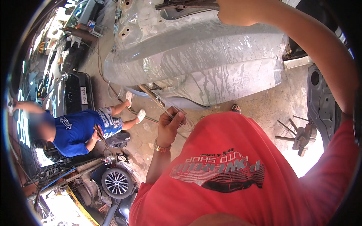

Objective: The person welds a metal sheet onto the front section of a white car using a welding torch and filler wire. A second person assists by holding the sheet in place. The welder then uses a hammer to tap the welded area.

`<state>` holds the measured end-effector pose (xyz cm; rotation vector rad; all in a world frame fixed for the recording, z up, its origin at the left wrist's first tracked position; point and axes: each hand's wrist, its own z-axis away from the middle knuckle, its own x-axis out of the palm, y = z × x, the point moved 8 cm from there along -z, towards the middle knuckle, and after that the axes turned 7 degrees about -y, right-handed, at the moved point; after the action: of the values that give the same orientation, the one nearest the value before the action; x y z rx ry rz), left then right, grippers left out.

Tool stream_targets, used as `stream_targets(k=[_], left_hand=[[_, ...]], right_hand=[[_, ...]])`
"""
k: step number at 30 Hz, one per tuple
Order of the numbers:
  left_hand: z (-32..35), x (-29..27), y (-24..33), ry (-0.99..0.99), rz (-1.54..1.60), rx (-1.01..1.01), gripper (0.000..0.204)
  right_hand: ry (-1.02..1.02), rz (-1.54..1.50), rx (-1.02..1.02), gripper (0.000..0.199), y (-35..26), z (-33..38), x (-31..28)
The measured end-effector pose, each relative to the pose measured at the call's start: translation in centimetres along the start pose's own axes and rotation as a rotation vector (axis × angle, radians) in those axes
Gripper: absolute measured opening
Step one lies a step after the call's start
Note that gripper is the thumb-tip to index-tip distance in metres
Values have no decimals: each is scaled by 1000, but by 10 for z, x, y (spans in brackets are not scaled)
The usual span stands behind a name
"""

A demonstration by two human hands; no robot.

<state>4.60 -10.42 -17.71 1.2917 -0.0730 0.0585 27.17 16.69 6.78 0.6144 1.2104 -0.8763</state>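
Low in front of me, my left hand (171, 126) is closed in a pinch on a loose bundle of thin pale wire (161, 102). The strands loop beside a brown stick (147, 91), which slants under the edge of a wet grey car body panel (196, 52). At the top of the view, my right hand (237, 13) is curled at the end of a dark, narrow bar (186, 5) lying over an opening in the panel. Its fingertips are cut off by the frame edge, so its hold is unclear.
At left, a person in a blue shirt (75, 132) holds a stick near a black car (71, 92). A wheel (117, 183) lies among parts lower left. Hoses (102, 67) cross the floor. At right are a metal stand (303, 137) and a grey door panel (320, 101).
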Motion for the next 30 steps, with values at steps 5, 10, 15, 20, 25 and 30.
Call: stream_targets(k=[5,10,15,20,25,30], left_hand=[[1,-1,-3,-32,6,12,18],[-11,16,25,-42,-114,74,8],[-49,61,107,-168,-219,442,10],[-117,100,164,-110,-283,577,26],[-159,143,196,-110,130,610,63],[-180,166,206,-198,265,580,68]], right_hand=[[41,16,-45,45,7,-2,-6],[-21,12,35,48,14,-17,5],[193,-165,-94,58,39,-29,20],[249,-214,-34,63,37,-21,23],[100,-301,68,75,17,0,20],[116,-411,-97,81,36,-5,24]])
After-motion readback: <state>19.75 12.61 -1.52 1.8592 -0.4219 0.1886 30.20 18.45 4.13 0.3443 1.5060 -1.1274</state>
